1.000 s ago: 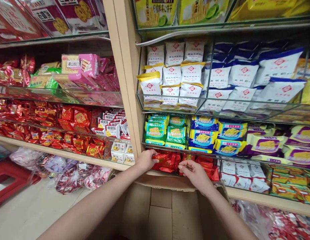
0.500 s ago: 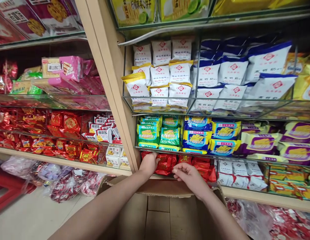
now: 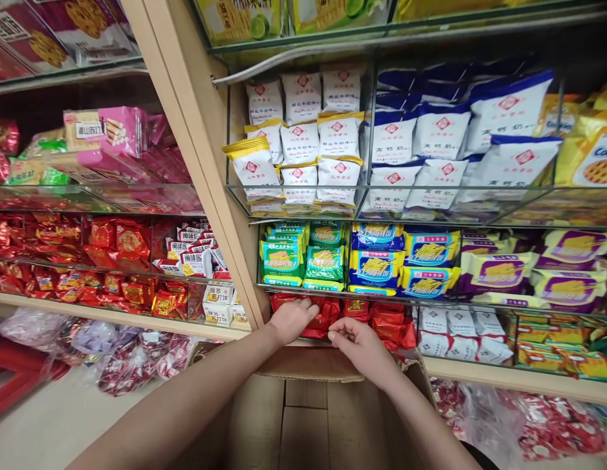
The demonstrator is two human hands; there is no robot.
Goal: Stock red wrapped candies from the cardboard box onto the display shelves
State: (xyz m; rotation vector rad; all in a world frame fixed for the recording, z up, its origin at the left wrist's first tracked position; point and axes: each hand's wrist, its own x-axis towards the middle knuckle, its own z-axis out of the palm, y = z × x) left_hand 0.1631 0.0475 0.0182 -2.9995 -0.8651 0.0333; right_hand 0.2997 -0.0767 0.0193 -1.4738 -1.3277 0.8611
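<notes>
Your left hand point(image 3: 290, 321) spreads over the red packets point(image 3: 329, 314) on the low shelf point(image 3: 480, 375); your right hand point(image 3: 358, 341) curls loosely near them, nothing seen in it. Pushing too hard could tip some into the box point(image 3: 308, 367).

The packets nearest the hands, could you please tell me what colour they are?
Those packets are red; the head view shows them best.

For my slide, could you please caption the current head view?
Left hand and right hand at red packets, cardboard box below.
</notes>
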